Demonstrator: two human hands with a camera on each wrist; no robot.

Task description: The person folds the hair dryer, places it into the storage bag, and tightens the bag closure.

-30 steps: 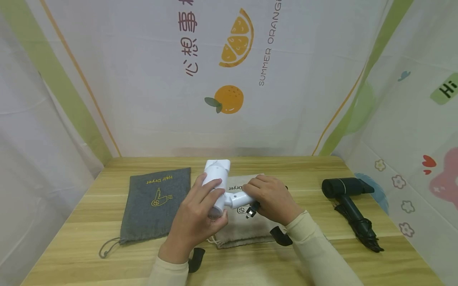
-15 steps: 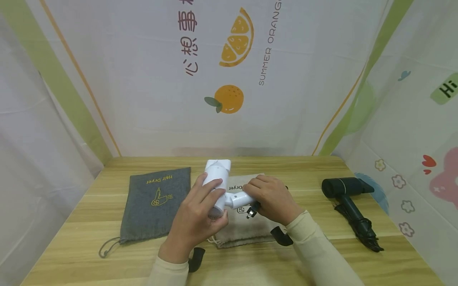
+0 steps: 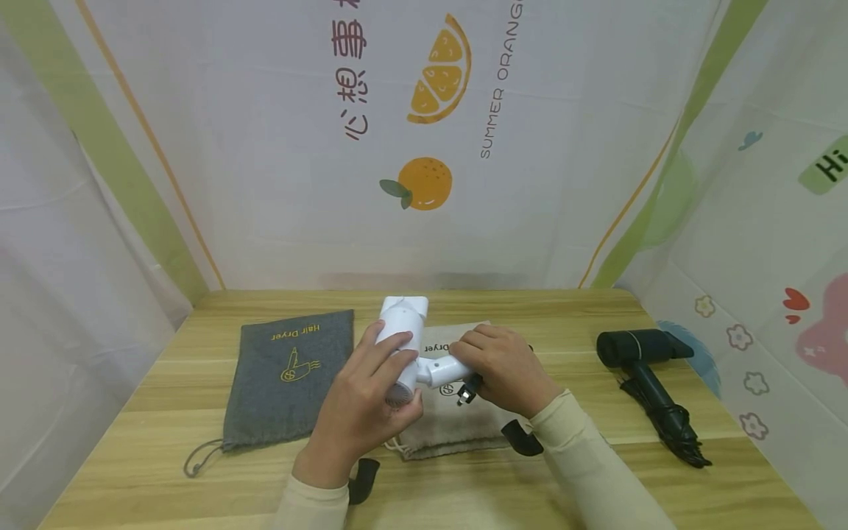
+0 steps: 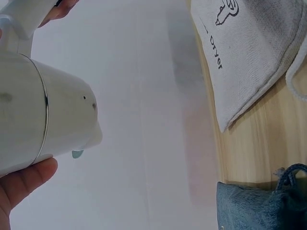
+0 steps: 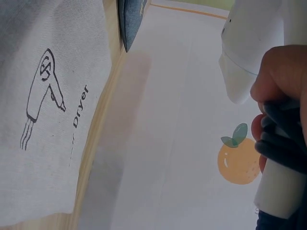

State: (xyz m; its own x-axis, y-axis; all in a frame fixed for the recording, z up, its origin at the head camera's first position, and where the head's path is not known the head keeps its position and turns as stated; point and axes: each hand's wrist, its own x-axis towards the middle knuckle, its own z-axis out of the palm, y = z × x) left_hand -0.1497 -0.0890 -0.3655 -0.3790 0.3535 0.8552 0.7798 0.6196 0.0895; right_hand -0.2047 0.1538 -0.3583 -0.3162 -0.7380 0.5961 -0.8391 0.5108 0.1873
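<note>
A white hair dryer (image 3: 400,331) is raised above the table in both hands, its flat nozzle pointing away from me. My left hand (image 3: 361,397) grips the barrel, fingers over the top and thumb near the round rear grille. Round the handle, which angles off to the right, curl the fingers of my right hand (image 3: 506,368). That hand also holds dark cord (image 5: 283,139) bundled against the handle in the right wrist view; a plug (image 3: 467,392) pokes out below it. Under the dryer lies a beige cloth drawstring bag (image 3: 457,434) printed with a dryer, partly hidden by the hands.
To the left lies a dark grey drawstring bag (image 3: 285,383) marked "Hair Dryer". A black hair dryer (image 3: 639,350) rests at the right, cord wound round its handle. Black curved pieces (image 3: 522,439) show near both wrists. A printed curtain (image 3: 298,221) hangs behind the wooden table (image 3: 152,434).
</note>
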